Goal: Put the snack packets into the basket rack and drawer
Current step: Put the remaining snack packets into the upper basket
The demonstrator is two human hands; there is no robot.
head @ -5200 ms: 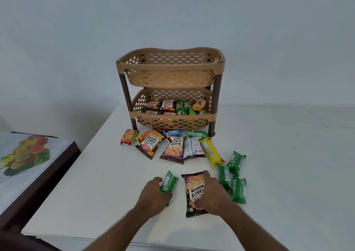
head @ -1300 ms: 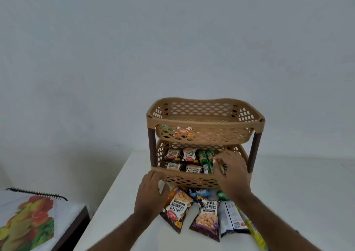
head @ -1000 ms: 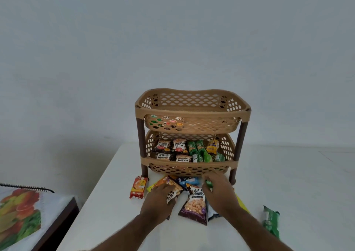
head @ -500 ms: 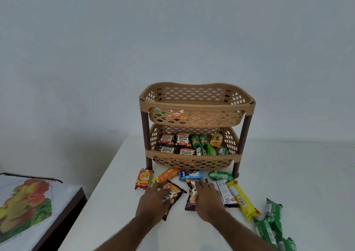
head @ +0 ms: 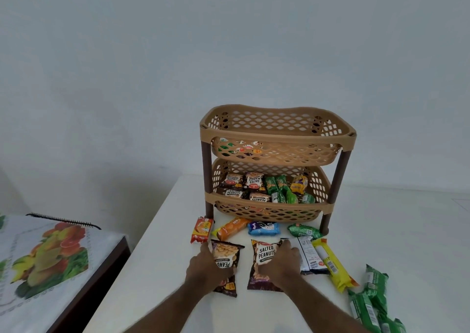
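A tan two-tier basket rack (head: 277,135) stands on the white table (head: 381,231). Its lower basket holds several peanut and green packets; a few packets show through the upper basket's mesh. In front of the rack lie loose snack packets. My left hand (head: 203,269) grips a dark peanut packet (head: 225,256) lying on the table. My right hand (head: 281,265) grips a second dark packet marked salted peanuts (head: 264,256) beside it. Both packets still rest on the table surface.
Near the rack's feet lie a red-orange packet (head: 201,229), an orange packet (head: 231,228), a blue packet (head: 264,228) and a green one (head: 304,231). A white packet (head: 310,255), a yellow bar (head: 332,264) and several green packets (head: 373,294) lie to the right. A lower side table (head: 50,261) stands left.
My hands left the lower basket, came down to the table and each closed on a peanut packet. The packets have been drawn toward me and turned more upright.
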